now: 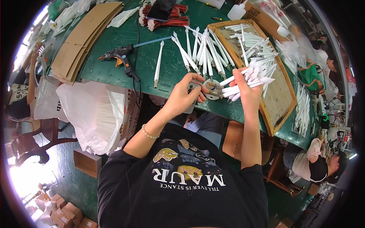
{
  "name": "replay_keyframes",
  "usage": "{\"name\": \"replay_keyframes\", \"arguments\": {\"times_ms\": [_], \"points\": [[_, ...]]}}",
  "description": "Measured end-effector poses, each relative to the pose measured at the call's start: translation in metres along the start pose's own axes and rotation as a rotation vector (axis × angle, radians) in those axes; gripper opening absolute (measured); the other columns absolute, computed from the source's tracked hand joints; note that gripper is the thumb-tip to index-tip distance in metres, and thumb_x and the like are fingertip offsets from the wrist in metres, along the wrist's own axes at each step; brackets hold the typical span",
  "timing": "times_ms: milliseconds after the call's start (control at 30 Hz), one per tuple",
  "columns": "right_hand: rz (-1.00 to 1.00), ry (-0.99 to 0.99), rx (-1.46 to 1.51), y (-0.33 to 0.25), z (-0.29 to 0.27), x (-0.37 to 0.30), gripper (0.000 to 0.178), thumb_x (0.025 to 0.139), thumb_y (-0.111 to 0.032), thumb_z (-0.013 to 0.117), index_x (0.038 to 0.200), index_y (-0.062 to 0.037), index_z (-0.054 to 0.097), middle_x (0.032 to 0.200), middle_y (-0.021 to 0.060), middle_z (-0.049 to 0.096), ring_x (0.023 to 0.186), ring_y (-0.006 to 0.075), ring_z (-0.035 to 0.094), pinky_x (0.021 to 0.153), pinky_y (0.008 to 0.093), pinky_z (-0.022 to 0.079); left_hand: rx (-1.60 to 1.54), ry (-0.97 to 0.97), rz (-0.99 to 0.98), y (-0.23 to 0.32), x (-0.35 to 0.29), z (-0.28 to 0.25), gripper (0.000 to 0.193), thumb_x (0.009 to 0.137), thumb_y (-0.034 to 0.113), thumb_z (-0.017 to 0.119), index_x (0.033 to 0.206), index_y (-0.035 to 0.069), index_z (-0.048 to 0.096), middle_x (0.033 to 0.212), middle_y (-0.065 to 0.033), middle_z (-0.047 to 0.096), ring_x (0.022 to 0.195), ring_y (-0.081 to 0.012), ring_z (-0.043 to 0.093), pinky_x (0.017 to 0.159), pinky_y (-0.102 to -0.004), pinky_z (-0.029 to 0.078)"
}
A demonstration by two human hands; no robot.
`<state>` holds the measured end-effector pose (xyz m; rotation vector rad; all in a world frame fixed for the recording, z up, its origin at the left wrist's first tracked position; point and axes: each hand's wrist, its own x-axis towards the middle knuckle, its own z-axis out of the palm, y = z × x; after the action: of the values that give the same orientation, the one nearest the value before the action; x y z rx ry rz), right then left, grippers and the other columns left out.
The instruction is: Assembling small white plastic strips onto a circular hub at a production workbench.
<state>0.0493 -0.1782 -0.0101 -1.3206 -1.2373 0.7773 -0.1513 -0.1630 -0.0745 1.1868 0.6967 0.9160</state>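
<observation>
My right hand (247, 89) is closed around a bunch of white candle-shaped sticks (260, 74) with flame-like tips, above the table's near edge. The fingers of my left hand (186, 95) are curled around a small grey handheld device (193, 90) with dark round spots. Between the hands, a round pale fixture (212, 89) lies at the table edge, close to the ends of the held sticks. Several more white candle sticks (205, 51) are spread in a row beyond my hands, metal ends toward me. One stick (159, 64) lies apart to the left.
On the right is a wood-framed tray (279, 121) with many sticks. A glue gun (121, 57), cardboard sheets (81, 41), red wire bundles (167, 21) and a dark phone (161, 9) lie on the green table (110, 78). Another person (315, 161) sits at right.
</observation>
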Motion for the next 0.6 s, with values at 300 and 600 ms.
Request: {"name": "replay_keyframes", "arguments": {"times_ms": [300,600], "points": [[0.041,-0.02,-0.041,-0.0044,0.0038,-0.0001,0.022,0.089,-0.022,0.07,0.093,-0.0027,0.06,0.065,0.0054,0.062,0.052,0.0082,0.057,0.041,0.0204,0.041,0.017,0.007,-0.007,0.0019,-0.0006,0.0005,0.022,0.094,0.002,0.045,0.116,-0.004,0.044,0.095,-0.0148,0.064,0.075,-0.0143,0.064,0.068,-0.0264,0.053],[0.017,-0.006,-0.019,-0.0032,0.007,0.0014,0.021,0.089,-0.022,0.069,0.092,-0.0027,0.061,0.065,0.0052,0.062,0.051,0.008,0.056,0.042,0.0208,0.041,-0.008,0.008,-0.019,0.0013,-0.0005,0.0007,0.022,0.094,0.001,0.045,0.116,-0.004,0.045,0.095,-0.015,0.065,0.075,-0.0144,0.064,0.067,-0.0263,0.053]]}}
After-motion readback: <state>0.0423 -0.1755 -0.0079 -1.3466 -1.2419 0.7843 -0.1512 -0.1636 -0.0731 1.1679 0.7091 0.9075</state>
